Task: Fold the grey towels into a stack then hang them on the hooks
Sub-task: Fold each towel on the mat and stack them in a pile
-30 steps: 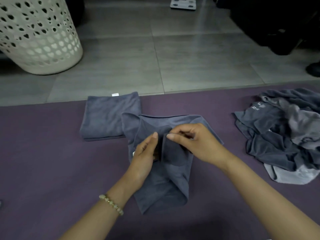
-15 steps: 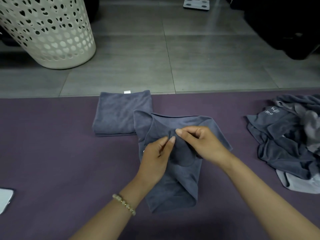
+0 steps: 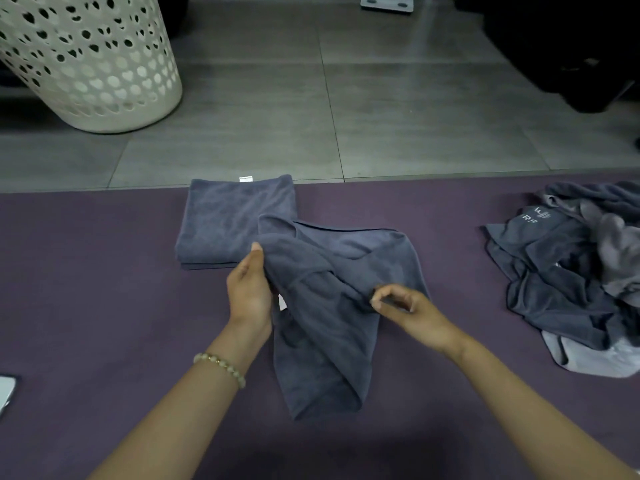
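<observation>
Folded grey terry towel (image 3: pixel 228 223) lies far-left on purple tabletop (image 3: pixel 104 271). Just right of it, left hand (image 3: pixel 249 292) grips the upper-left corner of the loose dark-grey cloth towel (image 3: pixel 325 341). Right hand (image 3: pixel 405 306) fingers pinch its right-side fold; the long axis runs far-to-near between the hands.

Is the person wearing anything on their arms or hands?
Just one thing: a bracelet of pale round beads on the wrist of the left hand. The right hand and its wrist wear nothing. No sleeves or gloves are in view.
</observation>
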Demonstrator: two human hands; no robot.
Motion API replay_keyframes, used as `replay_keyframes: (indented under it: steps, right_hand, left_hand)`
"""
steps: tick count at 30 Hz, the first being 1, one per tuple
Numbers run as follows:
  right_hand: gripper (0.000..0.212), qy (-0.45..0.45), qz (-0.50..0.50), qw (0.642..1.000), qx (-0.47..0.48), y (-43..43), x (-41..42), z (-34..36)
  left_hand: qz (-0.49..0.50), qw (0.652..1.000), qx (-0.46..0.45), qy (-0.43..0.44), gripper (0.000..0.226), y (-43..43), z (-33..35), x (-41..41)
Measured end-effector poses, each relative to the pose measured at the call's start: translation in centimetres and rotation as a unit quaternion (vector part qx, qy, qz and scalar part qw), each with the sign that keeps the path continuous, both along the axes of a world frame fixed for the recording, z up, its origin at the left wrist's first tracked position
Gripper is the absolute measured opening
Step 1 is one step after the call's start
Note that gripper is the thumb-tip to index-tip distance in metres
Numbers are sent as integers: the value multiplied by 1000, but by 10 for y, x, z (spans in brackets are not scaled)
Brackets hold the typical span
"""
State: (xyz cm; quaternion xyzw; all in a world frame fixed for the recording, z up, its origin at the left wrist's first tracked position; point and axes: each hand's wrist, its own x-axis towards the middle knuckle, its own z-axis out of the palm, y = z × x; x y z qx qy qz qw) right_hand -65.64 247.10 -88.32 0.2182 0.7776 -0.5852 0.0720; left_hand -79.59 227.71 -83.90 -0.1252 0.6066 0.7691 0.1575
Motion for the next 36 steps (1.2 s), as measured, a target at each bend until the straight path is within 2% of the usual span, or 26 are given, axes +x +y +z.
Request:
replay_keyframes:
  steps: [4, 7, 9, 12, 16, 20, 25, 29, 33, 36]
  right_hand:
    - [25, 7, -32, 999, 29, 9, 1, -18]
    - [34, 3, -126, 989, 80, 24, 8, -43]
    - [38, -12, -169, 980, 108, 33, 15, -54]
    - [40, -54, -174, 974, 138, 43, 21, -67]
    - [43, -107, -181, 965, 159, 53, 24, -82]
    - [29, -118, -208, 963, 123, 64, 22, -90]
    - [19, -114, -210, 968, 80, 68, 19, -91]
    - [22, -66, -216, 973, 39, 60, 15, -71]
    - [35, 5, -159, 986, 50, 53, 1, -38]
    - [39, 28, -83, 994, 64, 43, -20, -11]
  left_hand:
    - [19, 998, -58, 9, 31, -9, -12, -7]
    - [13, 997, -78, -2, 35, -13, -33, -7]
    - [-13, 995, -101, 1, 28, -11, -45, -6]
    - [-69, 988, -135, -8, 27, 1, -54, -2]
    - [-113, 975, -191, 24, 37, 13, -61, 3]
    - [-108, 971, -207, 43, 40, 17, -60, 0]
    - [-73, 983, -166, 9, 40, 20, -56, -6]
    - [-59, 980, -190, -13, 44, 15, -63, -15]
    - [-130, 949, -288, 0, 35, 6, -74, -20]
    - [-222, 927, -301, 30, 48, -1, -84, -16]
